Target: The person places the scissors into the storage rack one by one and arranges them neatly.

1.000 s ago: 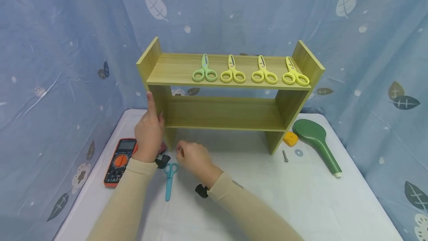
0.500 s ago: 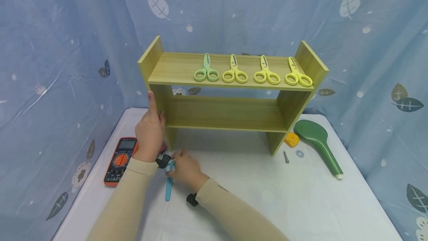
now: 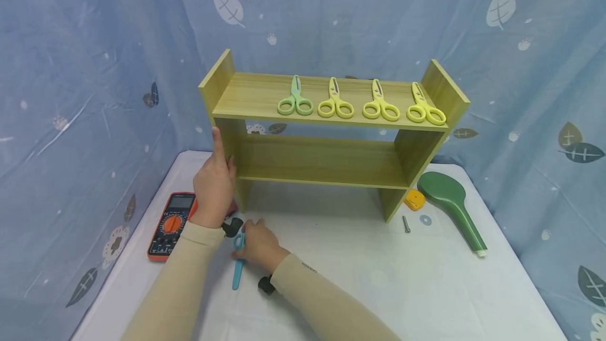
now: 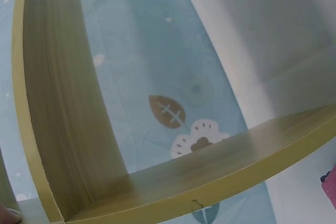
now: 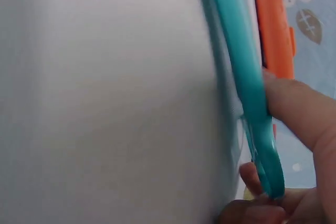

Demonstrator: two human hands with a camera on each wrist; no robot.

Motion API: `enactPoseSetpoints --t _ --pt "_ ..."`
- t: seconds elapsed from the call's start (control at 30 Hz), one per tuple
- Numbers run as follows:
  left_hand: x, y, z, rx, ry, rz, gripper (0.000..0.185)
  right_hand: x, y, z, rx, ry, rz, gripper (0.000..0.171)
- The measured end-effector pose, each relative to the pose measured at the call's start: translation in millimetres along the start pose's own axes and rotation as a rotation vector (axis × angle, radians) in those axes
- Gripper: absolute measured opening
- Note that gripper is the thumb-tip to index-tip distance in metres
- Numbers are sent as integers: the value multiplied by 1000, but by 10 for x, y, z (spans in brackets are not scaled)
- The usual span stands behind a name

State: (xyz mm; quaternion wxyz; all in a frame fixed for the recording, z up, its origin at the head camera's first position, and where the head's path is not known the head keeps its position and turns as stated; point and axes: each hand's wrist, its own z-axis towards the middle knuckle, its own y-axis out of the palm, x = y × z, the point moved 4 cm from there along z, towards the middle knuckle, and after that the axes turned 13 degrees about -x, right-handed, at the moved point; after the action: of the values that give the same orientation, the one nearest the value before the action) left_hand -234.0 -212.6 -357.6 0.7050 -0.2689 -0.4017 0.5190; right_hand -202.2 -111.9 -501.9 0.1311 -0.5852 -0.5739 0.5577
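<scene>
A wooden two-tier shelf stands on the white table. My left hand rests flat against the shelf's left side panel, fingers straight up. The left wrist view shows the inside of the shelf close up. A blue pair of scissors lies on the table in front of the shelf's left leg. My right hand covers its handle end. In the right wrist view the scissors are pinched at the handle between my fingers.
One green pair of scissors and three yellow ones lie on the top shelf. An orange multimeter sits at the left. At the right are a green paddle-shaped item, a yellow tape measure, a screw and a washer.
My right hand has moved left and down onto the blue scissors' handle and taken hold of it. The left hand has stayed on the shelf's side.
</scene>
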Motion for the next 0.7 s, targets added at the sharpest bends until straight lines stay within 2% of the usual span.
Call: enactPoseSetpoints --t 0.23,0.43,0.7 --pt "15 -12 -14 -1 -11 0 110 -3 -51 -33 -98 -101 95 31" --pt "7 -7 -11 5 -7 0 109 28 -174 -118 -135 -158 127 30" --pt "23 -13 -7 5 -3 -7 110 123 -438 -246 -144 -139 161 21"
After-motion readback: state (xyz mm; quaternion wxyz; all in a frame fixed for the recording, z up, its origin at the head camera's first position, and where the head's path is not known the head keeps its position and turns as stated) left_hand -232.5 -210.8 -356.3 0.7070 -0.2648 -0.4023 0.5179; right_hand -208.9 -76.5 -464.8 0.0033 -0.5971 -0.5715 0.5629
